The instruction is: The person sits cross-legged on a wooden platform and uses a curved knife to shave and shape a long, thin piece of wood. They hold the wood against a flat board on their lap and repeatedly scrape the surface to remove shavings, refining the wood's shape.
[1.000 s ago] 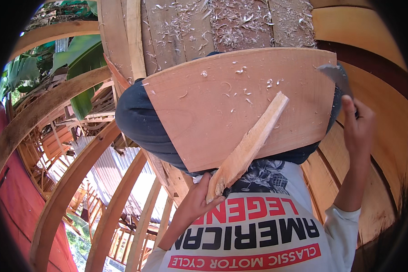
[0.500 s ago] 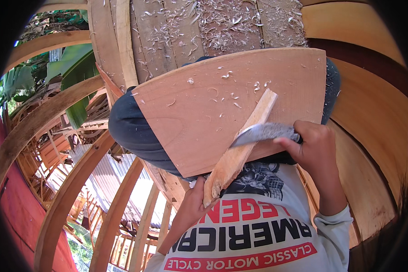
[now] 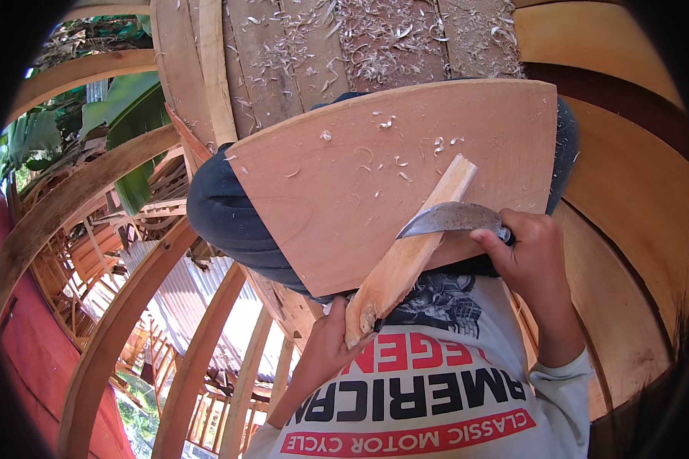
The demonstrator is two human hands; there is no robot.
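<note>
My right hand (image 3: 534, 249) is closed round the handle of a knife with a broad, curved grey blade (image 3: 453, 217). The blade lies across the middle of a rough, pale wooden stick (image 3: 406, 269), its pointed tip reaching past the left side. Down by my shirt, my left hand (image 3: 325, 340) grips the stick's near end, with some of its fingers hidden. The stick slants away to the right over a wide, flat wooden board (image 3: 314, 206) with a curved far edge, which rests across my lap. A few curled shavings (image 3: 386, 122) are scattered on the board.
Shavings cover the plank floor (image 3: 298, 61) beyond my knees. Curved wooden ribs (image 3: 119, 329) stand on the left, with gaps showing leaves and corrugated sheets (image 3: 168, 283) outside. Broad planks (image 3: 628, 183) form a curved wall close on my right.
The knife blade, smeared by motion before, now shows sharply and sits slightly farther up the stick. Both hands keep their holds, and the board stays on my lap.
</note>
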